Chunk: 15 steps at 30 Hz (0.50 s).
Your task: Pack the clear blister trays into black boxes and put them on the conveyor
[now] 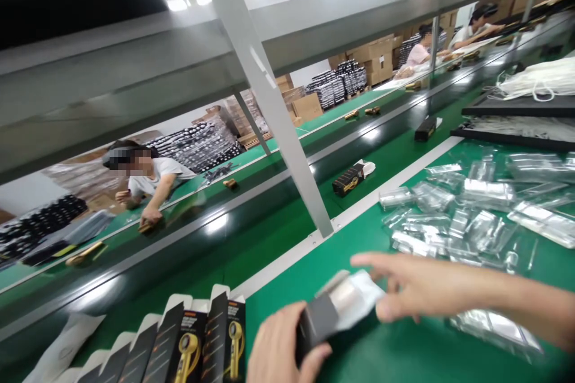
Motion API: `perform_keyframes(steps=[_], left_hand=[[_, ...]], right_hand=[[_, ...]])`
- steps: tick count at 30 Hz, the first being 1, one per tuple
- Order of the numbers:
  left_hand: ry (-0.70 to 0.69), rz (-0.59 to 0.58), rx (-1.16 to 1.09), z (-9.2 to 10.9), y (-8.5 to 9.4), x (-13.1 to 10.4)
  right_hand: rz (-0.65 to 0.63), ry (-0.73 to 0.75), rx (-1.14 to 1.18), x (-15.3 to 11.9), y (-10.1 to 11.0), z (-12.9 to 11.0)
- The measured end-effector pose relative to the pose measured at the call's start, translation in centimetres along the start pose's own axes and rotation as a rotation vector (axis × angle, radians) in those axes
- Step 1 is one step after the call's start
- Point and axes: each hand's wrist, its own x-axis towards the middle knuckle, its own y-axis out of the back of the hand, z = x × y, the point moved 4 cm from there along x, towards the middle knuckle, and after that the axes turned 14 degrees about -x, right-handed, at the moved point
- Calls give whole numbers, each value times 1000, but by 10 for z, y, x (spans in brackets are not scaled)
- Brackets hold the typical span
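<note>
My left hand (275,347) is wrapped round a small black carton (317,322), held tilted above the green worktable. Out of the carton's open end sticks a white wrapped item (359,299), slightly blurred; what is inside the wrap cannot be made out. Beside that end is my right hand (415,287), its index finger stretched out and thumb apart, close to the wrap or just touching it. To the left of my left hand stands a row of black cartons (179,335) with open white flaps, a gold handheld device printed on them.
Clear plastic trays (467,209) lie heaped at right, near black trays with white cords (534,87). A sloping metal post (287,119) rises at the table edge. Beyond runs a green conveyor carrying an open carton (353,178). Several people sit across it.
</note>
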Motion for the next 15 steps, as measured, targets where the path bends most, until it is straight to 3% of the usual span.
perform_keyframes(steps=[1, 2, 4, 6, 9, 11, 15], left_hand=[[72, -2, 33, -14, 6, 13], [156, -5, 70, -30, 10, 28], [284, -22, 124, -64, 15, 58], [344, -34, 149, -97, 13, 85], [377, -14, 162, -135, 2, 110], [407, 5, 166, -149, -8, 116], [466, 72, 148, -146, -27, 117]], right_hand=[[205, 2, -276, 0, 31, 7], [298, -21, -387, 1, 57, 18], [347, -22, -538, 8, 96, 42], [284, 28, -649, 18, 114, 63], [192, 105, -782, 30, 110, 81], [180, 111, -845, 37, 101, 86], [201, 68, -910, 44, 91, 90]])
